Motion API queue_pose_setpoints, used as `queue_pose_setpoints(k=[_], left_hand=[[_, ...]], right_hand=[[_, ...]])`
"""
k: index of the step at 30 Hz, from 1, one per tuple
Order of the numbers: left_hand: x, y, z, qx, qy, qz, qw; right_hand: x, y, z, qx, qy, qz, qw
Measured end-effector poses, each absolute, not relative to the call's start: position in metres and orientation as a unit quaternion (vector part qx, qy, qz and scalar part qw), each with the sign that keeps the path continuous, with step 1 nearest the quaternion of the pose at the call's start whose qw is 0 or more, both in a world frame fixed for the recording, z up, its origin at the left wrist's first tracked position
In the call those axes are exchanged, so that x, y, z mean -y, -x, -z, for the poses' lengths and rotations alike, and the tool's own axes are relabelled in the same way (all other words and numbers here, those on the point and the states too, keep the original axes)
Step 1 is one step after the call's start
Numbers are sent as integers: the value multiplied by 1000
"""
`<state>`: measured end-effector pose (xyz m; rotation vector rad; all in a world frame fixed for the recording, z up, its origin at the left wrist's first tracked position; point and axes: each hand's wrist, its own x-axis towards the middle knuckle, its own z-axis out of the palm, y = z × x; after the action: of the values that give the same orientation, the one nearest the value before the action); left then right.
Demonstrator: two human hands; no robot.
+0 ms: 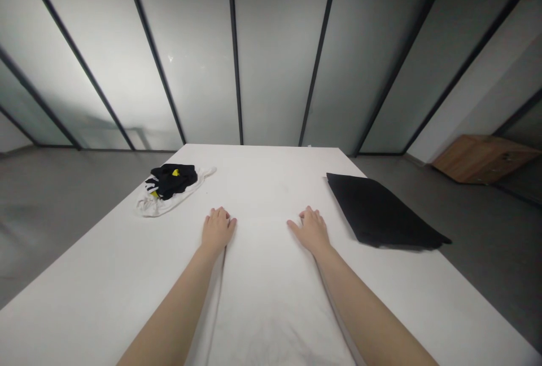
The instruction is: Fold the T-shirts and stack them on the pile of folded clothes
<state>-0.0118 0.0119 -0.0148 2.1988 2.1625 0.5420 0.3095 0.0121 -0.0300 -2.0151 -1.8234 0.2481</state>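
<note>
A plain white cloth [271, 292] lies flat in a long strip down the middle of the white table [105, 275], its near end running out of view. At its far left corner is my left hand [217, 229], fingers curled and thumb close against them, with the cloth's edge in its grip. My right hand [312, 230] rests on the far right corner. Its thumb is spread away from the bent fingers, which touch the cloth.
A crumpled black garment [175, 181] with yellow and white patches lies on a white cloth bundle [154, 206] at the left. On the right, a black flat sheet [381, 213] overhangs the table edge. Frosted glass panels [275, 61] and a wooden cabinet [483, 157] stand beyond.
</note>
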Motion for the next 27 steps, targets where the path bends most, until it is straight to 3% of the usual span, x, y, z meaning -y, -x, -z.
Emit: queue_pose_setpoints(k=[9,14,21,27], left_hand=[[-16,15,20,-642,-729,-236,18],[-15,11,16,-652,-719,-238,38],[-14,9,9,-678,-664,-265,172],[-14,5,13,-620,-561,-443,322]], right_hand=[[-18,-317,43,649,724,-56,227],[-19,-319,40,662,691,-65,284],[-18,-319,32,650,603,-218,407],[-14,-316,23,592,563,-339,467]])
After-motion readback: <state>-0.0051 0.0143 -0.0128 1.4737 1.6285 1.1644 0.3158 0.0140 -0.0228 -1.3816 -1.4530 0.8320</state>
